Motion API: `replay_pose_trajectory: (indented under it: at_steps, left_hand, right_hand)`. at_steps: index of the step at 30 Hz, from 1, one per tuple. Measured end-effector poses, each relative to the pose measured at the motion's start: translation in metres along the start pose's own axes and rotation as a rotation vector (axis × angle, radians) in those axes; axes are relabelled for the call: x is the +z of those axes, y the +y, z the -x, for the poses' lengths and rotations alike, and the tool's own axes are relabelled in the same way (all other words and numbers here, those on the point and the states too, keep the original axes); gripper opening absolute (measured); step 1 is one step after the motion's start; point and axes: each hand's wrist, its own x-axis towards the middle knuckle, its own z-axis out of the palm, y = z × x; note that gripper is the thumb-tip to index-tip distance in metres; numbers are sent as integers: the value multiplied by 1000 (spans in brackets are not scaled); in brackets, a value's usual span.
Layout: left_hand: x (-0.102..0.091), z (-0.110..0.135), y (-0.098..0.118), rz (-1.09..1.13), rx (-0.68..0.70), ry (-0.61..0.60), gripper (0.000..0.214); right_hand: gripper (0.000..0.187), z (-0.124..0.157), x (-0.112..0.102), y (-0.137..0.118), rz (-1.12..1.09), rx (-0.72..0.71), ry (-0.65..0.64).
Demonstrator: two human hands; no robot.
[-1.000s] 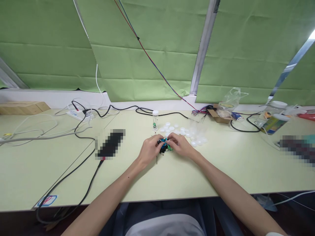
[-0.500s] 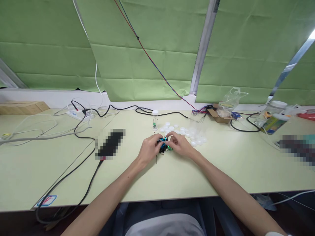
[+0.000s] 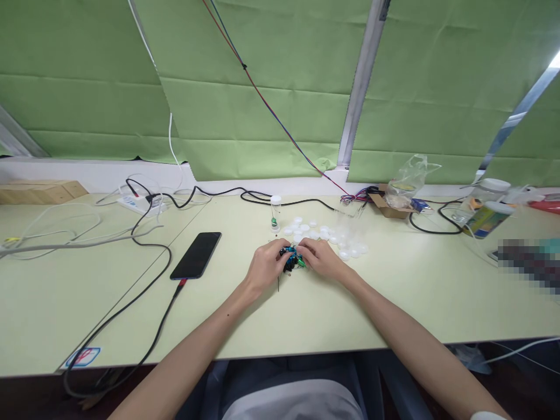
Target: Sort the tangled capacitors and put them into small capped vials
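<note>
At the middle of the table, my left hand [image 3: 263, 263] pinches a small blue and black part [image 3: 285, 251] between thumb and fingers. My right hand [image 3: 322, 258] is closed, its fingertips pressed together beside the same spot; what they hold, if anything, is hidden. Under both hands lies a small pile of black, blue and green pieces [image 3: 290, 266] that look like electronic components with thin leads. Just behind the hands, a clear vial with a white cap [image 3: 275, 214] stands upright with green pieces inside. Many round white caps [image 3: 324, 231] lie scattered behind my right hand.
A phone [image 3: 196, 255] with a cable plugged in lies to the left. Black cables [image 3: 210, 192] run along the back to a power strip [image 3: 142, 203]. At the back right are a cardboard box [image 3: 391, 210] with a plastic bag and a labelled jar [image 3: 489, 220].
My right hand's fingers have come down and drawn closer together at the pile. My left hand has stayed nearly still.
</note>
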Motion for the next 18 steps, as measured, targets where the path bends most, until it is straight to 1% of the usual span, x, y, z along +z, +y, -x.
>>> replay_pose_trajectory:
  at_steps: [3, 7, 12, 15, 18]
  left_hand:
    - [0, 0, 0, 4, -2, -1, 9]
    - [0, 0, -1, 9, -6, 14, 10]
    - [-1, -1, 0, 7, -6, 16, 9]
    - [-1, -1, 1, 11, -9, 16, 8]
    - [-1, 0, 1, 13, -12, 5, 9]
  right_hand:
    - [40, -1, 0, 0, 33, 10, -2]
    - [28, 1, 1, 2, -18, 34, -1]
    - [28, 2, 3, 4, -85, 8, -1]
    - [25, 2, 2, 3, -82, 9, -4]
    - [28, 1, 1, 1, -53, 1, -8]
